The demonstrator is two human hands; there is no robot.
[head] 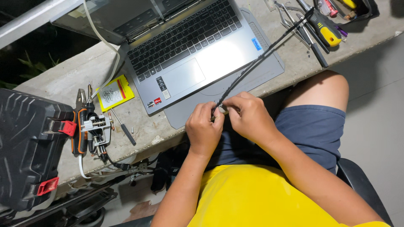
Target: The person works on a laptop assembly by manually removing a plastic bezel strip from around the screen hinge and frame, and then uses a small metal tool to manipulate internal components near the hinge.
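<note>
A thin black cable [256, 62] runs from the tools at the upper right, across the corner of an open grey laptop [198, 54], down to my hands. My left hand [204, 130] and my right hand [250, 115] meet at the cable's near end, both pinching it between fingertips just off the front edge of the concrete ledge [63, 77]. The very tip of the cable is hidden by my fingers. The laptop lies on a detached grey cover panel [261, 73].
A black tool case [27, 147] with red latches sits at the left. Beside it are pliers, a small vise [97, 128], a small screwdriver [124, 128] and a yellow screw packet [114, 93]. Screwdrivers and tweezers [322, 27] lie at the upper right. A white cable [107, 46] crosses the laptop.
</note>
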